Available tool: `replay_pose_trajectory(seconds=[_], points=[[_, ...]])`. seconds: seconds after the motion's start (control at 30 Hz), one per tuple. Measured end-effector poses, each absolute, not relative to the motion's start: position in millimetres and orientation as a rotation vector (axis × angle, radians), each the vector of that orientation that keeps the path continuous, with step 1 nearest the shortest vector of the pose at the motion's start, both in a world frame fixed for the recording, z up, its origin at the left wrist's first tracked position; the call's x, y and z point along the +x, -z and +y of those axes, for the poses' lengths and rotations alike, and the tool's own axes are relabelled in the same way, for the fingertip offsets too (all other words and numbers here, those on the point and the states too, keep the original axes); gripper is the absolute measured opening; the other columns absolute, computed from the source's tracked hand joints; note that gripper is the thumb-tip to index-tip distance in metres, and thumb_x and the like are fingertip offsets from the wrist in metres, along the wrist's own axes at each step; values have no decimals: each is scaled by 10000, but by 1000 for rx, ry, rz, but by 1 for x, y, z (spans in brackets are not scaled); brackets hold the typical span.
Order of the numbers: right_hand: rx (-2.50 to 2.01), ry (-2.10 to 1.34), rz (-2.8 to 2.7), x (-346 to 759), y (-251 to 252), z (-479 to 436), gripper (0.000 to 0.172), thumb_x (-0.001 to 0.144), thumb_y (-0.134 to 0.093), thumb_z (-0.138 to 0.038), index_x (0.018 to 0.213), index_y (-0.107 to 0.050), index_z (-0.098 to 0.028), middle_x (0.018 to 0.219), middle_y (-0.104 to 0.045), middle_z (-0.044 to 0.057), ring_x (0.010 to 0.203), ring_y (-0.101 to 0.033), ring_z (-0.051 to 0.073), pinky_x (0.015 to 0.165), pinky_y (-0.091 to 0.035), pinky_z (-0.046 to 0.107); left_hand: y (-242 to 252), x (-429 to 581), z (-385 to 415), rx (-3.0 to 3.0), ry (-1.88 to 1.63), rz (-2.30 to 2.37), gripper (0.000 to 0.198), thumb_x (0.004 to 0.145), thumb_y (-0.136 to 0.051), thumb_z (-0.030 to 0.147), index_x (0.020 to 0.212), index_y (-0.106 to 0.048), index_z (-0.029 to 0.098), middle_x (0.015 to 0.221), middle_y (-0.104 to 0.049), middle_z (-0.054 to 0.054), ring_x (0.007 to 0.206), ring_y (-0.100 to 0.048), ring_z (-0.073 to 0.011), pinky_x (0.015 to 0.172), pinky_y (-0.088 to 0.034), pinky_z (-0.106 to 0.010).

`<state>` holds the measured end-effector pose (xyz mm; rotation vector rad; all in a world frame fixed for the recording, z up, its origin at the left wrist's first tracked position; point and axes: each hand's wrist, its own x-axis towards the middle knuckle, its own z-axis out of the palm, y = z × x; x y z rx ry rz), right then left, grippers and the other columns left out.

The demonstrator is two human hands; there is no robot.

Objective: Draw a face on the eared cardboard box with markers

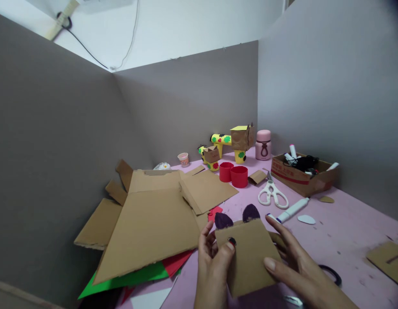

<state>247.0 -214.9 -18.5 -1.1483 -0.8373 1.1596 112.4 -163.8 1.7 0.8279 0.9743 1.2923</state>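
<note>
Held up in front of me is a square cardboard face [252, 262] with two dark purple ears [251, 212] along its top edge. My left hand [214, 264] grips its left side, the thumb pressed beside a small black paper piece [232, 241] on the front. At the other side, my right hand [298, 268] has its thumb on the front and other fingers behind, partly hidden; its index finger points past the upper corner. A white marker [293, 210] and white scissors [272, 195] lie beyond the right hand.
Large cardboard sheets [153, 219] cover the left side over green paper [131, 279]. Red paper rings [239, 177], yellow animal figures [240, 141] and a pink bottle [263, 145] stand at the back. A cardboard box [293, 180] of markers is right, near the grey partition [330, 98].
</note>
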Motion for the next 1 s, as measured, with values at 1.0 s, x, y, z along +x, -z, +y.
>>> replay_pose_trajectory(seconds=[1.0], points=[[-1185, -1165, -744, 246, -14, -228, 1161, 610, -790, -512, 1493, -70, -287, 1185, -657, 124, 1040, -663, 337, 864, -532, 471, 7, 119, -188, 1202, -1328, 944, 739, 615, -708, 459, 1263, -441, 223, 1278, -529, -137, 1229, -449, -345, 892, -432, -382]])
